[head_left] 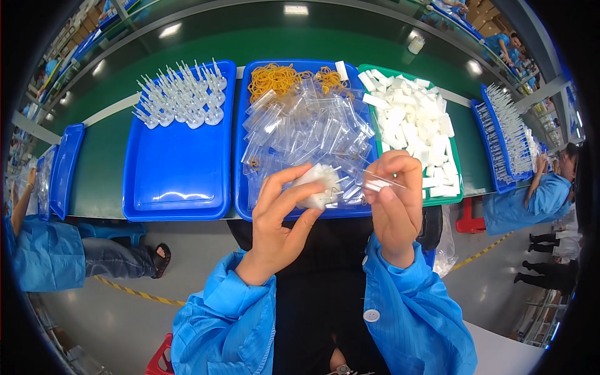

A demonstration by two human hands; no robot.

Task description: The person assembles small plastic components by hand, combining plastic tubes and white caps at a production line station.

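Note:
My left hand (pixel 284 209) is closed around a white bundle (pixel 322 184) with several thin pale stems poking out toward the right; its exact kind is hard to make out. To its right, my right hand (pixel 397 200) pinches a clear plastic sleeve (pixel 382 179) with a small white piece at my fingertips. Both hands hover over the near edge of a blue tray (pixel 244 194). A heap of clear plastic sleeves (pixel 312 119) fills that tray, with tan rubber bands (pixel 275 81) piled at its far side. White blocks (pixel 409 122) lie heaped in a green tray (pixel 459 172) to the right.
On the left, a blue tray (pixel 178 178) carries upright clear-stemmed parts (pixel 184 100) at its far end. Stacked trays of similar parts (pixel 509 137) stand far right. A small capped container (pixel 416 45) sits on the green bench (pixel 312 34). People in blue work at both sides.

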